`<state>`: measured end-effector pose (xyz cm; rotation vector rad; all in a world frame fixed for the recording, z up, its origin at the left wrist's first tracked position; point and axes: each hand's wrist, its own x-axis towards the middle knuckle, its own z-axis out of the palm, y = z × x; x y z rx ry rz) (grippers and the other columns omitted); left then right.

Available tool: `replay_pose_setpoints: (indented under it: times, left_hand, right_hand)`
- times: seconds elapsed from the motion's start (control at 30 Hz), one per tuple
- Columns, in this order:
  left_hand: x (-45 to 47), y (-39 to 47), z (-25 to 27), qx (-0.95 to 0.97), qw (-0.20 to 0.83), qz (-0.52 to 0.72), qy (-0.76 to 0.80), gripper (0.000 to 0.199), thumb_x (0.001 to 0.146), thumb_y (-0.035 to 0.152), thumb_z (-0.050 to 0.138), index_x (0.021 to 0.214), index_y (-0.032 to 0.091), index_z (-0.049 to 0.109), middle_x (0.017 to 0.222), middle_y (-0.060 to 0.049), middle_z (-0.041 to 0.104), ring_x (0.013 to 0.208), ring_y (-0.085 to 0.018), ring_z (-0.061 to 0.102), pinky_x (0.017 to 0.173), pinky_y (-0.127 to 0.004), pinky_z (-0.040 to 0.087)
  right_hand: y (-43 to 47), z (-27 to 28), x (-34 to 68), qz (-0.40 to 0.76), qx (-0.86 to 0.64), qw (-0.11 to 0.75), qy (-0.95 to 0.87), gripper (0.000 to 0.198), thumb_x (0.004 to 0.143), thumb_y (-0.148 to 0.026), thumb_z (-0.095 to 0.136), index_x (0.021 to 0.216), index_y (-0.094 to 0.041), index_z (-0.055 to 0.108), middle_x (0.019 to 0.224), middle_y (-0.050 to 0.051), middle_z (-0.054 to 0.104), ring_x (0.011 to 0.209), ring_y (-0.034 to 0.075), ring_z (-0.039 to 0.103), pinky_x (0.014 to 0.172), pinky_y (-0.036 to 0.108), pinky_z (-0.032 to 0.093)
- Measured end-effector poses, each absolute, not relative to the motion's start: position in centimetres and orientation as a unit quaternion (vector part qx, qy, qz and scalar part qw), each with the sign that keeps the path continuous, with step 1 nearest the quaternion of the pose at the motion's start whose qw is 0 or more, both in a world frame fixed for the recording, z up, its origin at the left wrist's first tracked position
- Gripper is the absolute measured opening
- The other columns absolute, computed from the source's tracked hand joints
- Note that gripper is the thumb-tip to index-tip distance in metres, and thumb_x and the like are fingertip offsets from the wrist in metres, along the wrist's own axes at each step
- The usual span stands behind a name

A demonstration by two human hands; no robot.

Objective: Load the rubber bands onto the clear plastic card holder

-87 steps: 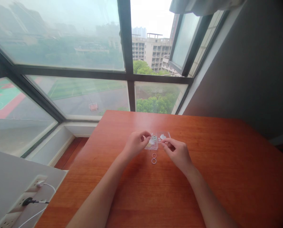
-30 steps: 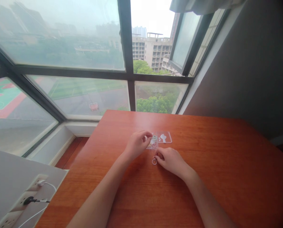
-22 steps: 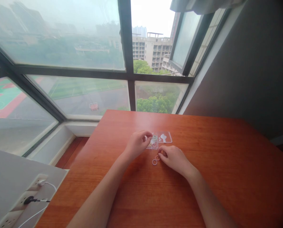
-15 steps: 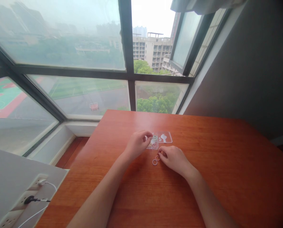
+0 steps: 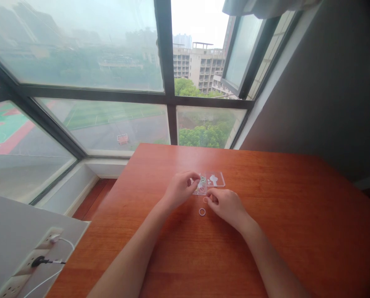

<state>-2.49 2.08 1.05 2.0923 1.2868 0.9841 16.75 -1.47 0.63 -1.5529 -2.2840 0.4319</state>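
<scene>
A small clear plastic box [image 5: 201,191] lies on the table, holding several coloured hair ties in its compartments. Its lid [image 5: 215,179], with a white print, is folded open to the right. My left hand [image 5: 179,188] rests over the box's left side, thumb and fingers closed; whatever is between them is hidden. Just in front of the box, my right hand [image 5: 226,203] pinches a thin pale pink hair tie [image 5: 205,200] lifted off the tabletop. A pale lilac hair tie [image 5: 202,212] lies flat on the wood below it.
The reddish-brown wooden table [image 5: 185,256] reaches to the windows [image 5: 123,124], beyond which buildings and a sports ground show. At the lower left, a wall ledge carries power sockets [image 5: 32,261] with plugged-in cables. A dark grey wall [image 5: 334,91] stands on the right.
My right hand has raised the pink hair tie away from the lilac one and toward the box. The box has shifted very slightly left; my left hand stays nearly still.
</scene>
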Motion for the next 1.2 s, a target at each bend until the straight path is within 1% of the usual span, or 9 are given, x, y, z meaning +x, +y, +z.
replay_pose_setpoints:
  times: [0.13,0.27,0.4,0.6,0.7,0.83,1.03,1.2]
  left_hand:
    - [-2.2,1.8,1.3,0.765,0.267,0.357,0.465,0.013,0.084,0.023,0.055,0.086,0.017,0.066,0.077,-0.002,0.066,0.062,-0.01,0.053,0.058,-0.021,0.041]
    - [-1.8,1.4,1.6,0.761,0.315,0.346,0.45,0.018,0.085,0.03,0.055,0.084,0.016,0.067,0.075,-0.001,0.066,0.062,-0.01,0.052,0.057,-0.02,0.041]
    - [-1.5,1.2,1.7,0.76,0.35,0.333,0.435,0.018,0.084,0.03,0.056,0.082,0.016,0.068,0.074,0.0,0.066,0.062,-0.01,0.052,0.058,-0.02,0.041]
    - [-1.3,1.1,1.5,0.758,0.373,0.343,0.411,0.012,0.082,0.021,0.056,0.082,0.016,0.067,0.073,0.0,0.065,0.063,-0.009,0.053,0.06,-0.02,0.041]
    - [-1.2,1.1,1.5,0.758,0.374,0.341,0.411,0.012,0.082,0.02,0.056,0.081,0.016,0.067,0.073,0.0,0.065,0.063,-0.01,0.053,0.06,-0.02,0.041]
    - [-1.1,1.1,1.5,0.761,0.367,0.334,0.418,0.013,0.082,0.023,0.057,0.082,0.016,0.068,0.073,-0.001,0.064,0.064,-0.011,0.053,0.06,-0.021,0.042]
    - [-1.1,1.1,1.3,0.766,0.352,0.328,0.426,0.01,0.08,0.018,0.056,0.079,0.016,0.066,0.071,-0.001,0.063,0.063,-0.011,0.052,0.06,-0.021,0.042]
    - [-1.1,1.1,1.3,0.761,0.353,0.331,0.432,0.013,0.081,0.021,0.055,0.081,0.015,0.067,0.072,-0.001,0.063,0.063,-0.011,0.052,0.06,-0.022,0.041]
  right_hand:
    - [-1.3,0.4,16.9,0.117,-0.559,0.279,-0.772,0.013,0.085,-0.028,0.055,0.082,-0.022,0.066,0.057,-0.004,0.058,0.055,0.011,0.053,0.057,0.022,0.031]
    - [-1.3,0.1,16.9,0.093,-0.56,0.331,-0.754,0.013,0.084,-0.028,0.056,0.08,-0.02,0.066,0.053,-0.005,0.053,0.051,0.01,0.05,0.056,0.021,0.031]
    - [-1.2,0.0,16.9,0.08,-0.553,0.343,-0.755,0.013,0.084,-0.027,0.056,0.078,-0.02,0.066,0.053,-0.005,0.052,0.05,0.01,0.048,0.055,0.021,0.031]
    - [-1.2,-0.1,16.9,0.071,-0.547,0.353,-0.755,0.014,0.084,-0.027,0.056,0.078,-0.02,0.066,0.052,-0.005,0.053,0.05,0.01,0.048,0.055,0.021,0.031]
    - [-1.2,-0.2,16.9,0.07,-0.544,0.354,-0.758,0.014,0.083,-0.027,0.055,0.078,-0.02,0.066,0.052,-0.004,0.053,0.05,0.01,0.048,0.055,0.02,0.032]
    - [-1.2,-0.2,16.9,0.066,-0.541,0.359,-0.757,0.014,0.083,-0.028,0.056,0.079,-0.02,0.067,0.053,-0.004,0.054,0.05,0.01,0.049,0.055,0.021,0.033]
    - [-1.2,-0.2,16.9,0.07,-0.54,0.364,-0.756,0.013,0.083,-0.027,0.056,0.08,-0.02,0.066,0.053,-0.004,0.054,0.05,0.01,0.049,0.055,0.021,0.033]
    - [-1.3,-0.1,16.8,0.075,-0.548,0.358,-0.753,0.013,0.083,-0.027,0.055,0.08,-0.02,0.066,0.054,-0.004,0.056,0.051,0.011,0.05,0.056,0.021,0.033]
